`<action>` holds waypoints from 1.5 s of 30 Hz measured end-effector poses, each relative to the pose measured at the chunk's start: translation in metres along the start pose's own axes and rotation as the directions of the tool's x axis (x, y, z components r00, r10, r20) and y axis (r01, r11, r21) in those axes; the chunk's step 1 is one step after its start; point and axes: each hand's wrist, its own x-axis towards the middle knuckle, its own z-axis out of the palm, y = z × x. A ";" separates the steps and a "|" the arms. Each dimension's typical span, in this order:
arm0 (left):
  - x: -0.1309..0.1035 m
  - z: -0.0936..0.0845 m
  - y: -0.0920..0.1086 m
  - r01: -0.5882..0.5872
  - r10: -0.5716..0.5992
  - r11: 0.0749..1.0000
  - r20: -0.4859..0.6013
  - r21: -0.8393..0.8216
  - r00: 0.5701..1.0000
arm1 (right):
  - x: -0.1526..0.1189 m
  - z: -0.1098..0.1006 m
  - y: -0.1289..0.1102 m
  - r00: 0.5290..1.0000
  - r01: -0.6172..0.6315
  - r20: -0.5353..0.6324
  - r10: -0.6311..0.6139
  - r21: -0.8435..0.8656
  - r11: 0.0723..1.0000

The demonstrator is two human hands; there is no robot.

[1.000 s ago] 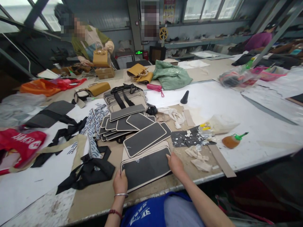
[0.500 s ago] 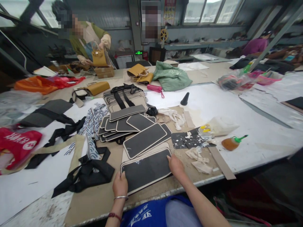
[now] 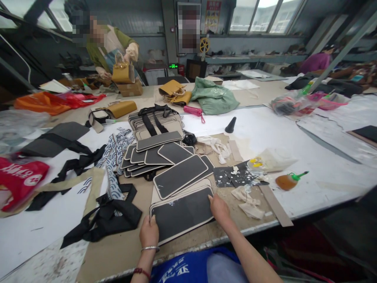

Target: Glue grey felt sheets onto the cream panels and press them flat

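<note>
A dark grey panel with a beige edge and rounded corners lies near the table's front edge. My left hand grips its left end, thumb on top. At its right end my right hand is closed on the panel the same way; the fingers below are hidden. Beige-edged panels lie partly under it, just behind. Farther back, another grey panel rests at a slant on more of the same kind, and a fanned pile of panels spreads to the left.
Black fabric strips lie left of my left hand. To the right are a glue-spotted dark board, an orange-brown bottle with green nozzle and a black cone. Across the table a co-worker handles a mustard handbag.
My hands and the gripped panel stay almost where they were. Across the table, the co-worker's mustard handbag has tilted and shifted slightly. The view has moved a little.
</note>
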 end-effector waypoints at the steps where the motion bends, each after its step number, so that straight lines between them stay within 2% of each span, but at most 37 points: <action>1: 0.000 0.000 -0.001 -0.001 0.001 1.000 0.004 0.004 1.000 | 0.000 0.000 0.000 1.000 -0.002 0.000 0.002 -0.002 1.000; 8: 0.000 0.000 0.001 0.019 -0.021 0.999 -0.037 -0.050 0.999 | 0.000 -0.001 -0.001 1.000 0.002 0.011 -0.002 -0.039 0.999; 26: 0.001 -0.005 0.006 0.088 -0.082 0.987 0.047 -0.138 0.996 | 0.006 -0.003 -0.003 0.998 -0.003 0.062 0.008 -0.091 0.996; 35: 0.003 -0.007 0.003 0.069 -0.056 0.978 0.073 -0.199 0.996 | 0.003 -0.005 -0.006 0.996 -0.016 0.082 0.027 -0.132 0.991; 45: 0.003 -0.003 0.005 0.087 -0.080 0.986 0.051 -0.144 0.995 | 0.005 0.000 -0.006 0.998 -0.033 0.049 0.041 -0.149 0.988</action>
